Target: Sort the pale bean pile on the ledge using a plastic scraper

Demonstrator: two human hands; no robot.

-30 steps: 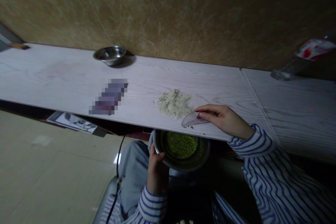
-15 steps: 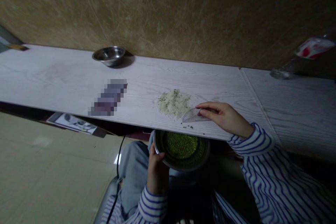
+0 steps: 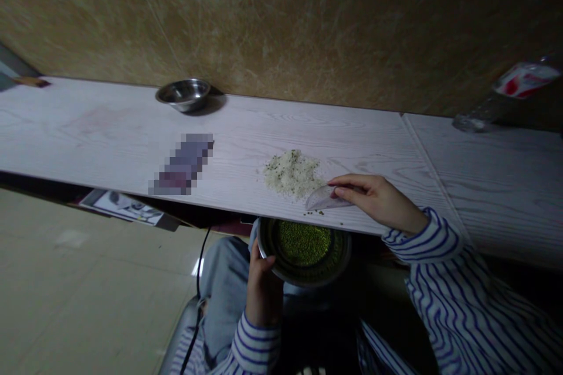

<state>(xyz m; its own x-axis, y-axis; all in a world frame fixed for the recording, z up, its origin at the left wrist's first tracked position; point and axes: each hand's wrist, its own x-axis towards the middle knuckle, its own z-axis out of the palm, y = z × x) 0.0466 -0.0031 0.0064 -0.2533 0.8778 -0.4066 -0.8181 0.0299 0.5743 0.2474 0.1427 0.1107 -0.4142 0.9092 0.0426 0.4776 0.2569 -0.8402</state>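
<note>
My left hand (image 3: 264, 281) grips the left rim of a metal bowl (image 3: 341, 268), thumb on the rim, holding it just below the counter's front edge. Green mung beans (image 3: 308, 241) cover the bottom of that bowl. Between the thumb and fingers of my right hand (image 3: 372, 198) is a clear half-round plastic protractor (image 3: 321, 198), its lower edge on the counter. Left of the protractor lies a pile of white rice (image 3: 292, 174) with some green beans mixed in. A few loose beans (image 3: 314, 212) sit beside the protractor's lower edge.
A second metal bowl (image 3: 183, 95) stands near the wall. A flat pixelated item (image 3: 183, 164) lies left of the rice. On the right, a clear bottle with a red-and-white label (image 3: 523, 82) stands by the wall. Below the pale counter (image 3: 246, 129), a drawer (image 3: 127, 208) sticks out.
My right hand has shifted slightly toward the counter's front edge, bringing the protractor closer to the loose beans. My left hand and the bowl stay where they were.
</note>
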